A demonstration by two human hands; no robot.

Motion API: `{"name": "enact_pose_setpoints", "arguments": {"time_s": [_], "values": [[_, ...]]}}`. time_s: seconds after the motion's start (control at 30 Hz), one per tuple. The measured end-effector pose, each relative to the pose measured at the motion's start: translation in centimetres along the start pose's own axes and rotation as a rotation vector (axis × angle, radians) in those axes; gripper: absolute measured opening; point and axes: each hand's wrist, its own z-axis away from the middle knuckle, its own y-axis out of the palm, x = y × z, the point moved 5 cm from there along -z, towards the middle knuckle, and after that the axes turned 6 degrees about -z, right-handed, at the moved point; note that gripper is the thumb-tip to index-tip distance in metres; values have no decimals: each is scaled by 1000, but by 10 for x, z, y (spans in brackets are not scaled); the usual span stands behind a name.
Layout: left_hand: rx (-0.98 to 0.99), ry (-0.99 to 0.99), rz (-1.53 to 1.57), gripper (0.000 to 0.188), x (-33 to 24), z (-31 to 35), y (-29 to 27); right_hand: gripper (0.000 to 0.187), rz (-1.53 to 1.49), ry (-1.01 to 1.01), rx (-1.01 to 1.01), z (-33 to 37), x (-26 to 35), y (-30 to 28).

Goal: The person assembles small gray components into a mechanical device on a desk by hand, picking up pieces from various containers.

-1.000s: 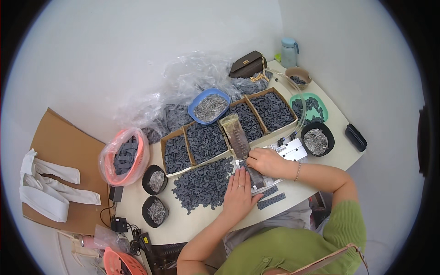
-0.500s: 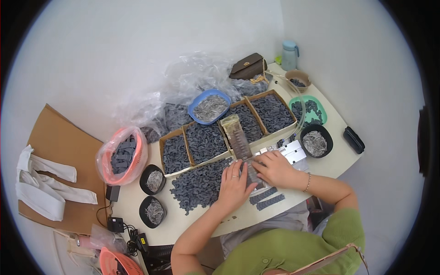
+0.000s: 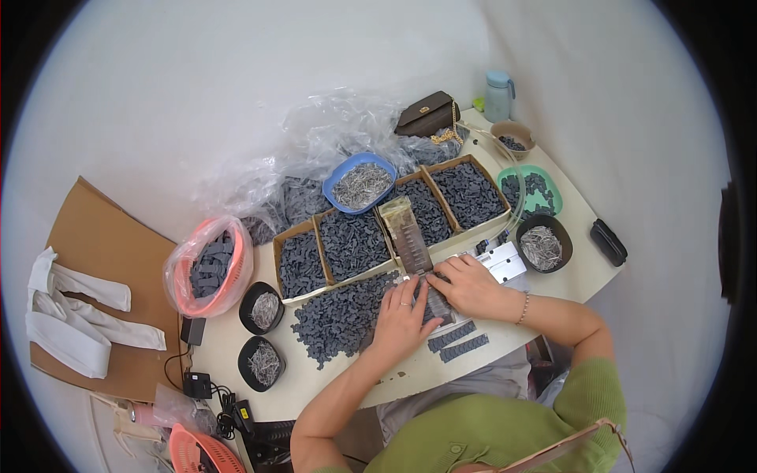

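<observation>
Both hands work at a clear-topped fixture (image 3: 443,307) with rows of grey pieces under its top. On its left side rests my left hand (image 3: 400,319), ring on a finger, the fingers stretched forward and the thumb apart. From the right reaches my right hand (image 3: 471,288), its fingers bent together at the fixture's far edge; whatever lies under the fingertips is hidden. A ribbed upright guide (image 3: 408,236) rises just beyond the fingertips. Nearer me lie two toothed strips of grey pieces (image 3: 464,348). A loose heap of small grey pieces (image 3: 335,319) spreads left of my left hand.
A divided cardboard tray (image 3: 473,229) of grey pieces stands behind, a blue dish (image 3: 329,191) of metal pins on its rim. Black bowls (image 3: 246,364) of pins flank the work, one (image 3: 566,243) at right. A lined pink basket (image 3: 180,284), green tray (image 3: 557,189) and black case (image 3: 608,241) surround them.
My right hand has shifted slightly left and closer to the left fingertips. My left hand stays nearly in place on the fixture.
</observation>
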Motion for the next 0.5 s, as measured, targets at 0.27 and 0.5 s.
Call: {"name": "enact_pose_setpoints", "arguments": {"time_s": [0.27, 0.5], "values": [[57, -88, 83, 69, -24, 17, 0, 41, 21, 11, 68, 15, 16, -2], [105, -89, -59, 57, -19, 24, -7, 37, -27, -23, -2, 24, 20, -12]]}}
